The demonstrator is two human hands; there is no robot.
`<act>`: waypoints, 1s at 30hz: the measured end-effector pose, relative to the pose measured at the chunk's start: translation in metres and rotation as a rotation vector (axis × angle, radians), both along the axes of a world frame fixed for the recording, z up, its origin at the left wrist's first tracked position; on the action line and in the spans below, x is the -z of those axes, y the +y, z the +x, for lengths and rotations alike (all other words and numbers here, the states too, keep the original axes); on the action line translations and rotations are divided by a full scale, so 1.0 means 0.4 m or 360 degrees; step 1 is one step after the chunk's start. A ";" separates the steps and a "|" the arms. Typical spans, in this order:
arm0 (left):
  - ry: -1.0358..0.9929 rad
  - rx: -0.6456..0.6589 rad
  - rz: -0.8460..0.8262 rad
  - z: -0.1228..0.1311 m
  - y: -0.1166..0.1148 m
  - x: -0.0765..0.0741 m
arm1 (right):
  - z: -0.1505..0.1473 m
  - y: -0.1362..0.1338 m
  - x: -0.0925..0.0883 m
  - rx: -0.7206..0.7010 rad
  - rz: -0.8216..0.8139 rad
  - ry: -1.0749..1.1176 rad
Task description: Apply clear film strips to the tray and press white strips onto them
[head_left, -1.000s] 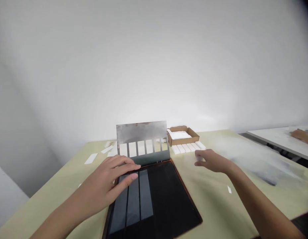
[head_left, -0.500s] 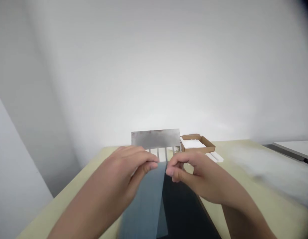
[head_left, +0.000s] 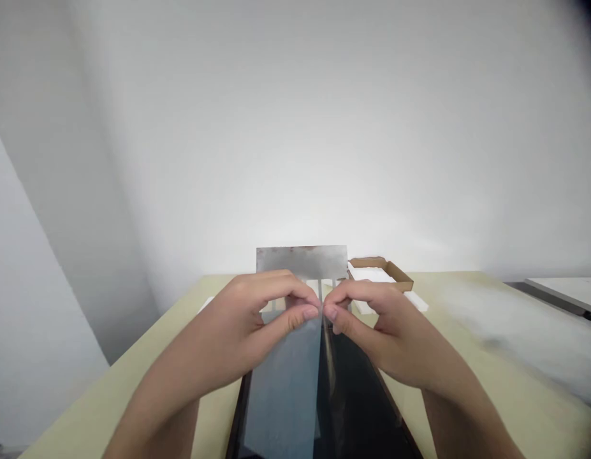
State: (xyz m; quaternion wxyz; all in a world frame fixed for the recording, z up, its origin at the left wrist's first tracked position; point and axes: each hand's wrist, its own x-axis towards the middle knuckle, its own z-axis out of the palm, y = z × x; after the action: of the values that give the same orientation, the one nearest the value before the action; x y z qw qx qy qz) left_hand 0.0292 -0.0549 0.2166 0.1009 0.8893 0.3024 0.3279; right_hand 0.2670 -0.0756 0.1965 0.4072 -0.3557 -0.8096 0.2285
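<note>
Head view: The left hand (head_left: 247, 322) pinches the far corner of a translucent blue-grey film strip (head_left: 283, 389) above a flat, brown-edged black tray (head_left: 364, 401) on a pale yellow counter (head_left: 80, 414). The right hand (head_left: 384, 325), fingertips also drawn together, is just beside; whether it grips anything cannot be told. The strip looks light, flexible, slick and easily creased, best held by its far corners.

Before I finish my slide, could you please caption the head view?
Left hand and right hand nearly meet over a dark tray, cardboard box behind.
</note>
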 end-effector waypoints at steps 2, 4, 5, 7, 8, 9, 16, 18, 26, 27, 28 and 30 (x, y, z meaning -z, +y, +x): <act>-0.0008 0.0050 -0.0009 0.002 -0.005 -0.002 | 0.003 -0.003 0.001 -0.0002 0.0026 0.0006; -0.0027 0.0079 -0.0005 0.005 -0.007 -0.004 | 0.007 -0.006 0.005 -0.0035 0.0039 0.0038; -0.0046 0.0092 0.0008 0.007 -0.008 -0.004 | 0.008 -0.009 0.006 -0.0048 0.0043 0.0056; -0.0098 0.0125 0.0058 0.011 -0.008 -0.005 | 0.012 -0.015 0.007 -0.0053 0.0074 0.0088; -0.0139 0.0147 0.0090 0.014 -0.009 -0.006 | 0.013 -0.019 0.006 -0.0056 0.0089 0.0108; -0.0186 0.0174 0.0120 0.017 -0.011 -0.006 | 0.013 -0.023 0.005 -0.0075 0.0092 0.0130; -0.0291 0.0200 0.0290 0.035 -0.020 -0.002 | 0.015 -0.036 -0.006 -0.0070 0.0116 0.0233; -0.0259 0.0189 0.0303 0.036 -0.015 0.002 | 0.019 -0.033 -0.006 -0.0066 0.0118 0.0205; -0.0191 0.0231 0.0512 0.039 -0.013 -0.002 | 0.018 -0.024 -0.007 0.0132 0.0419 0.0062; -0.0169 0.0223 0.0560 0.040 -0.013 -0.002 | 0.016 -0.023 -0.007 0.0179 0.0479 0.0035; -0.0157 0.0209 0.0599 0.042 -0.013 -0.001 | 0.016 -0.022 -0.007 0.0203 0.0509 0.0019; -0.0169 0.0179 0.0639 0.044 -0.011 0.002 | 0.017 -0.020 -0.007 0.0174 0.0495 0.0020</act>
State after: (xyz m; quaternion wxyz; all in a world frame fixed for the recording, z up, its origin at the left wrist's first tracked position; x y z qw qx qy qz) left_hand 0.0469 -0.0595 0.2159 -0.0443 0.8886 0.1750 0.4217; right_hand 0.2739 -0.0836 0.1992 0.4744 -0.3305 -0.8120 0.0800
